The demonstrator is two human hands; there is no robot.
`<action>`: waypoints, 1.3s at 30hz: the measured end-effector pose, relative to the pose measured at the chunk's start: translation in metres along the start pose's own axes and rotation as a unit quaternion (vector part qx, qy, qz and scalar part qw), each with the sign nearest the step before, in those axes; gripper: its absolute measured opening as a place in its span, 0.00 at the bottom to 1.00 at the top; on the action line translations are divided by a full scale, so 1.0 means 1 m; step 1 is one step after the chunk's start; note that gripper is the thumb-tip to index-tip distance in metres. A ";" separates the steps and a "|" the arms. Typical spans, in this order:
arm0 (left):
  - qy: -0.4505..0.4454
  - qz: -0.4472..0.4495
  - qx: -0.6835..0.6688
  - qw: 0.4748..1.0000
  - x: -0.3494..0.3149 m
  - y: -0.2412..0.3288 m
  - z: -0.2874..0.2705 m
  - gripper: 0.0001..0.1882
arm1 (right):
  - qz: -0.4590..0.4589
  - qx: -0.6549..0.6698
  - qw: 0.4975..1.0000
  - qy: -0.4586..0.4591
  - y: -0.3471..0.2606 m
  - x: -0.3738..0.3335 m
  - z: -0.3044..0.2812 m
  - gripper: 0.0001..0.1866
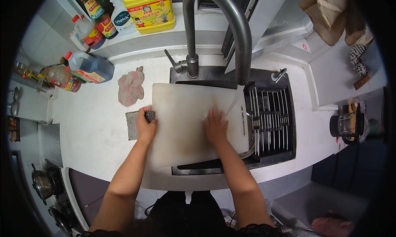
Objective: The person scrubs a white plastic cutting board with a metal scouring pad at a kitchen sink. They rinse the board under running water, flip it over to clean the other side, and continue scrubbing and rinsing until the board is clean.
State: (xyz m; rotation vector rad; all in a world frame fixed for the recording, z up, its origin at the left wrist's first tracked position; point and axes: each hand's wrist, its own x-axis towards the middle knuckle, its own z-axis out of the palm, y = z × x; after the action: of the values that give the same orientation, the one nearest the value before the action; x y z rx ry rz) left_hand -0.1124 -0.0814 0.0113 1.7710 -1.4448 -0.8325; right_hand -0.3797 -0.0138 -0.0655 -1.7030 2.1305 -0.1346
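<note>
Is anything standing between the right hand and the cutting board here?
Nothing visible: the right hand lies directly on the cutting board. A water stream from the faucet comes down close beside it.

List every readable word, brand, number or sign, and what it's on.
Wording not copied, only placed:
White bottle: large lettering, legible.
Yellow jug: large print legible, fine print too small.
Dark jug: label too blurred.
Other bottles: too small or blurred.
Board: no text visible.

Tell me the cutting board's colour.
The cutting board is off-white with brownish smudges, clearest in the head view.
</note>
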 end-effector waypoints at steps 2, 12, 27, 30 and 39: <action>-0.009 0.003 0.005 1.000 -0.002 0.006 0.003 0.22 | 0.003 0.053 0.999 0.004 0.018 0.034 0.003 0.33; -0.021 0.006 0.014 1.000 0.004 0.004 0.004 0.22 | -0.094 -0.019 0.991 0.090 0.060 0.061 0.070 0.31; -0.032 -0.004 -0.012 0.999 0.002 0.006 -0.001 0.22 | -0.056 0.201 0.953 0.218 0.063 0.063 0.004 0.08; -0.034 -0.006 -0.022 0.999 0.002 0.003 -0.001 0.22 | 0.009 0.301 0.935 0.186 0.063 0.075 0.012 0.05; -0.026 0.001 -0.027 0.999 -0.001 0.010 0.001 0.22 | 0.141 0.367 0.917 0.067 0.098 0.111 0.038 0.05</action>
State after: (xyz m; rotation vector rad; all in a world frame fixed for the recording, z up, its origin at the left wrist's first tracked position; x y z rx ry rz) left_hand -0.1191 -0.0819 0.0195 1.7188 -1.4441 -0.9139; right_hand -0.4740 -0.0884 -0.1600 -0.9608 2.0115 -0.8642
